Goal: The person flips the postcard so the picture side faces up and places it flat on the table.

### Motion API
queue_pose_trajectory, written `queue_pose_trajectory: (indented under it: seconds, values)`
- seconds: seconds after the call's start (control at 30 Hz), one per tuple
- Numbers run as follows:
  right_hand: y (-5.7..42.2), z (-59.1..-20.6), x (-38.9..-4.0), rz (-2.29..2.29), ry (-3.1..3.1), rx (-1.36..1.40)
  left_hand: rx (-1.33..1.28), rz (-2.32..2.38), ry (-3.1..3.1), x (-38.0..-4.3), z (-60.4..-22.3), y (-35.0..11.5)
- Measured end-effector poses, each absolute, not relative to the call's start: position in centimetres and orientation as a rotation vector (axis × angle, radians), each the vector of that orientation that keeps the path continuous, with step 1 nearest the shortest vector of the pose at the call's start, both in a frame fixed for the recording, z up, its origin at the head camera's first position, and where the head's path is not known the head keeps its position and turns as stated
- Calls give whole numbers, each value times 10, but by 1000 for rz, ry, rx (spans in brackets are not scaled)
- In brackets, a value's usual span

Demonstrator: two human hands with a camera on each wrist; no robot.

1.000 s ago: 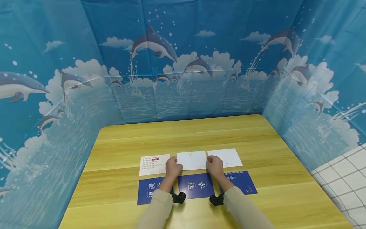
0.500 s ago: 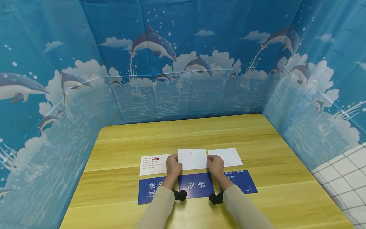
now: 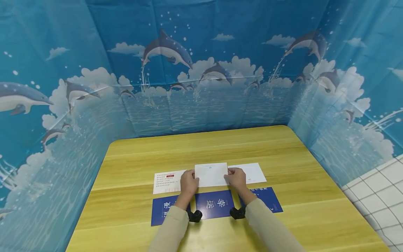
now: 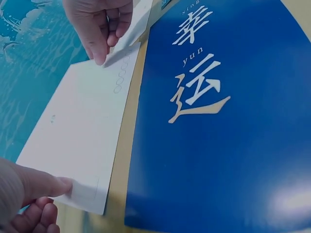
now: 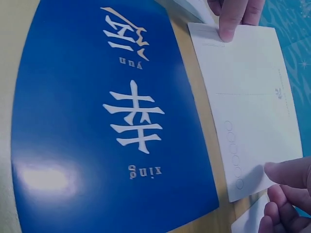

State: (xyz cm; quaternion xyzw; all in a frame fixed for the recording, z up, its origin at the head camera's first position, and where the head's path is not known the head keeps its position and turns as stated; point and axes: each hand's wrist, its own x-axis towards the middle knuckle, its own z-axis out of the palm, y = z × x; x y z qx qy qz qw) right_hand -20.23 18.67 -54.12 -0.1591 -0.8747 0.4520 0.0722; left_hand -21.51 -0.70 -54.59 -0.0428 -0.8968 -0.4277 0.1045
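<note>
Both hands hold a white postcard (image 3: 210, 176) by its two short ends, in the middle of the back row. The left hand (image 3: 189, 182) pinches its left end, thumb on the printed face and fingers curled behind, as the left wrist view shows. At the other end the right hand (image 3: 237, 179) pinches the card the same way. Faint print shows on it: a row of small ovals, lines and a tiny emblem. Just in front lies a dark blue card (image 3: 214, 203) with large white characters, seen large in both wrist views.
A white card with rows of print and a red block (image 3: 167, 182) lies left of the hands; a plain white card (image 3: 253, 173) lies right. Blue cards lie at the front left (image 3: 162, 211) and front right (image 3: 267, 199). A dolphin-print curtain (image 3: 201, 105) borders the wooden table (image 3: 201, 147).
The middle postcard has risen slightly and tilted up toward the head camera, with both hands moving along. The surrounding cards have stayed in place.
</note>
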Motion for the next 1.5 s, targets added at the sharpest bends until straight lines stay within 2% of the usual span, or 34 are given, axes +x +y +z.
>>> queue_pose_trajectory:
  seconds: [0.77, 1.5]
  values:
    - [202, -535, -191, 1406, -2677, -258, -341, -1085, -2529, -202, -547, -27]
    - [211, -533, -173, 1315, -2694, -24, -391, -1072, -2506, -181, -550, -34]
